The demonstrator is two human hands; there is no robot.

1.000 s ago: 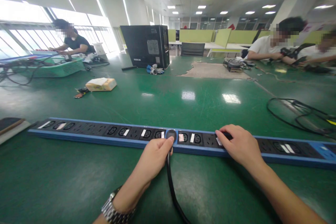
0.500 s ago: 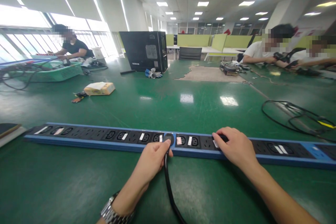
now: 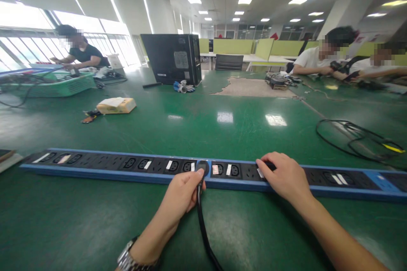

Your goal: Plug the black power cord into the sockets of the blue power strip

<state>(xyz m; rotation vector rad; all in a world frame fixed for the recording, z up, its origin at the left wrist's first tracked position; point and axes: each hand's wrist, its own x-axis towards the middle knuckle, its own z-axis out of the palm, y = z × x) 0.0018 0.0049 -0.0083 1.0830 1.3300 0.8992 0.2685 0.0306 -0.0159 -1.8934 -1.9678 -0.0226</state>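
Observation:
A long blue power strip (image 3: 178, 180) with black sockets and small white labels lies across the table in front of me. My left hand (image 3: 184, 190) pinches the end of a thick black cable (image 3: 203, 230) where it meets a round black fitting (image 3: 202, 167) at the strip's middle. From there the cable runs down toward me. Farther right, my right hand (image 3: 284, 173) is closed over the strip, its thumb pointing left beside a white label. A dark piece shows between thumb and fingers; its shape is mostly hidden.
Beyond the strip are a tissue pack (image 3: 116, 106), a black computer case (image 3: 171, 59) and gloves (image 3: 183, 87). A green basket (image 3: 63, 84) stands left, coiled black cable (image 3: 352, 135) right. One person (image 3: 85, 53) sits at the far left; two others (image 3: 311, 61) work at the right.
The view has shifted slightly, moving the scene a little left and up. My left hand sits slightly farther left in the picture, still on the cable end. My right hand stays on the strip.

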